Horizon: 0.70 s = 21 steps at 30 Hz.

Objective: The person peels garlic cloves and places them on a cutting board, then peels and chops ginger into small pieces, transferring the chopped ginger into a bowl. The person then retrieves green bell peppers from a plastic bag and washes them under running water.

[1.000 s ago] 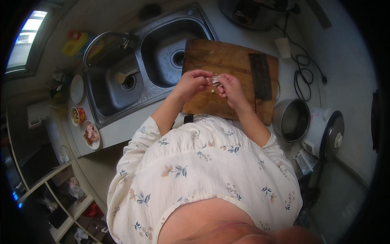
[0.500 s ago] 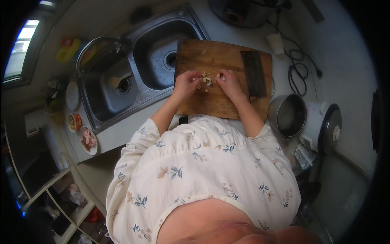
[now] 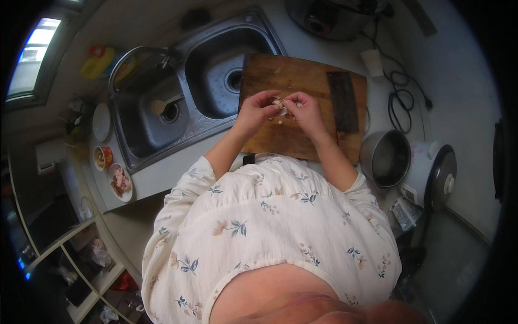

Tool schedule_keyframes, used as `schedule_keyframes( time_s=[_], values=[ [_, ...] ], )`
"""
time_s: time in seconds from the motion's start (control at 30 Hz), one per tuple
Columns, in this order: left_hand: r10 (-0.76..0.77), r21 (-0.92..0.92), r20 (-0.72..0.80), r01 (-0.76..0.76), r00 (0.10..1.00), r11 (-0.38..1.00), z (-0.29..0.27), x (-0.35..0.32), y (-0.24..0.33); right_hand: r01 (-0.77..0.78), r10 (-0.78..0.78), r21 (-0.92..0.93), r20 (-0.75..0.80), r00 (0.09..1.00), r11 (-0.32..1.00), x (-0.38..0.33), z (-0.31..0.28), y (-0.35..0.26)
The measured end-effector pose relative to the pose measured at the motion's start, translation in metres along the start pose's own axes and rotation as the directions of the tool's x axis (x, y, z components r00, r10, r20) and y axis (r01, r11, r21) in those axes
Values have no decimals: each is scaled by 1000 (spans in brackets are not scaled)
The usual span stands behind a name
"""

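Over the wooden cutting board (image 3: 264, 141), my left hand (image 3: 256, 112) and my right hand (image 3: 305, 112) meet at a cluster of pale garlic pieces and papery skins (image 3: 281, 106). The left fingers and thumb curl round the cluster from its left side. From the right, my right hand pinches at the same pieces with thumb and forefinger. A few loose bits, among them a small pale garlic piece (image 3: 280, 122), lie on the wood close by. The dark blade of a cleaver (image 3: 343, 102) rests flat on the board's right side.
Left of the board is a double steel sink (image 3: 186, 127) with a faucet (image 3: 120, 63) and a ladle (image 3: 159, 106). Beyond stand a bowl (image 3: 108, 157) and a plate of raw meat (image 3: 128, 189). At right are a metal pot (image 3: 367, 156), a rice cooker (image 3: 418, 162) and a cable (image 3: 393, 105).
My hands have come together over the garlic, the right moving left and the left fingers opening wider round it. The pieces, spread on the board before, are now mostly between the fingers.
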<state>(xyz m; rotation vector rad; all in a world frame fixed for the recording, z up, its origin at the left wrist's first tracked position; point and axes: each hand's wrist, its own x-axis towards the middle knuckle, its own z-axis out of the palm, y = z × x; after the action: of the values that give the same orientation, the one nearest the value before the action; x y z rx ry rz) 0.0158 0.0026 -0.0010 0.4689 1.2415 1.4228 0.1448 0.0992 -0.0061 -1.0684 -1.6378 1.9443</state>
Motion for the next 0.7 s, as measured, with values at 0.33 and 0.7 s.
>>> schedule_keyframes(
  time_s=[0.33,0.7],
  values=[
    [-8,147,-10,10,1000,989,-4,-5,12,214,-175,-287,154,972,934,-4,-1,-21],
    [9,210,28,-14,1000,978,-5,-6,18,53,-17,-186,192,981,981,-5,-5,-25]
  ],
)
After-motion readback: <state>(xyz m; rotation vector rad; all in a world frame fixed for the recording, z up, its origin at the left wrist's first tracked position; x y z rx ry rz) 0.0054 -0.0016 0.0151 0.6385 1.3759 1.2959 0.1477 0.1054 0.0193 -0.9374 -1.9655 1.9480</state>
